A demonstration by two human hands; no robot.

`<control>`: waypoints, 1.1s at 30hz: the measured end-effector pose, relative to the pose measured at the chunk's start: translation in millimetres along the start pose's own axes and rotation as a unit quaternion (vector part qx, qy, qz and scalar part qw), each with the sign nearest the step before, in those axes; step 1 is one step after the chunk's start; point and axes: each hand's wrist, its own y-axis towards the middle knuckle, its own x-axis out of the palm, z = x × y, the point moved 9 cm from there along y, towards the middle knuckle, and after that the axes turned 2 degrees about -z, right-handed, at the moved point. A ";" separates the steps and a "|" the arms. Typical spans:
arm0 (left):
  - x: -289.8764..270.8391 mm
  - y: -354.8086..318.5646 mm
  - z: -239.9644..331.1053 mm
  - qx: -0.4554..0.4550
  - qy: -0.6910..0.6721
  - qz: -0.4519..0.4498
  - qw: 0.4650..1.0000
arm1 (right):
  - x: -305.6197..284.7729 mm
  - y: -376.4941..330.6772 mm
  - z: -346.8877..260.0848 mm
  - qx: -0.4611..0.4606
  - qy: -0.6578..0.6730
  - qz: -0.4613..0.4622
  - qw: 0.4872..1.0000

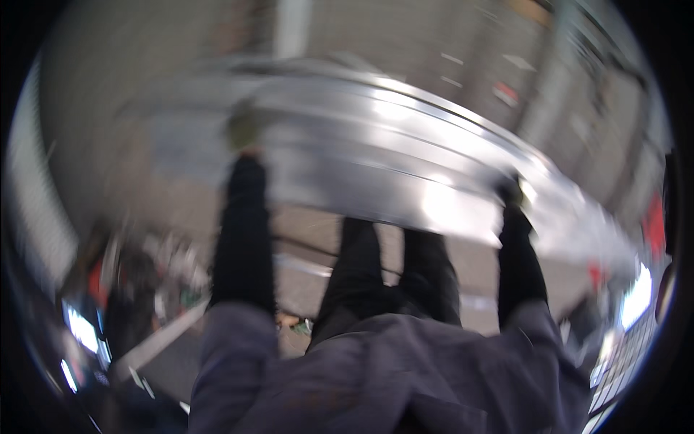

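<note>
A large shiny metal piece (376, 155), wide and curved like a rim or shallow basin, is held out in front of me, blurred by motion. My left hand (244, 132), in a greenish glove, grips its left edge. On the right edge sits my right hand (510, 191), in a dark glove. Both arms are in black sleeves and stretch forward from a grey jacket (390, 369). My black trouser legs (394, 271) show under the metal piece.
A grey paved floor (463, 275) lies below. A pale bar (163, 336) runs diagonally at lower left, with blurred dark and red objects (123, 289) beside it. Grey wall panels (434, 50) fill the background. Bright blurred shapes (636, 296) sit at the right rim.
</note>
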 end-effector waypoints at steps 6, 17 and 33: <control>-70.5 -19.2 -59.5 -0.317 -0.248 0.015 0.915 | 138.7 -100.9 11.5 0.080 -0.432 0.133 0.888; -65.1 -13.8 -29.8 -0.308 -0.300 -0.007 0.903 | 133.6 -141.0 -6.1 0.148 -0.211 0.278 0.925; -65.9 -4.8 -37.0 -0.287 -0.316 -0.012 0.904 | 145.6 -148.8 -16.4 0.159 -0.192 0.253 0.935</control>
